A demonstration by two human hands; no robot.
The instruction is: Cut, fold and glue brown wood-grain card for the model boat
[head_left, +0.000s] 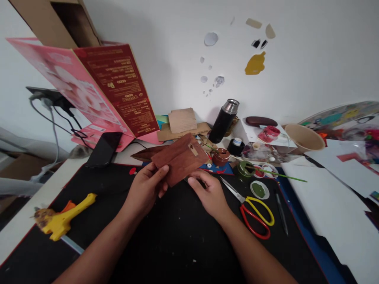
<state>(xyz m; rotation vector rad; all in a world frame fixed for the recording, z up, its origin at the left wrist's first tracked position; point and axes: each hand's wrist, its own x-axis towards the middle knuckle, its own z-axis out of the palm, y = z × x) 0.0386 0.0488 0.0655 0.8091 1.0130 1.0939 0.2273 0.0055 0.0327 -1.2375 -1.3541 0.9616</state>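
My left hand pinches a brown-painted piece of cardboard by its lower left side, thumb on the front face. The piece is tilted above the black mat, with a small bare tan patch near its upper right. Close under its lower right edge is my right hand, fingers curled and thumb near the index finger; a small dark bit shows at the fingertips, too hidden to name. Scissors with one red and one yellow handle lie right of that hand. Behind the cardboard rests a dark brown leaf-shaped piece.
A yellow glue gun lies on the black mat at left, near a phone. Paint jars, including a green one with a brush across it, stand at the back right. A black thermos leans behind them. A pen lies right.
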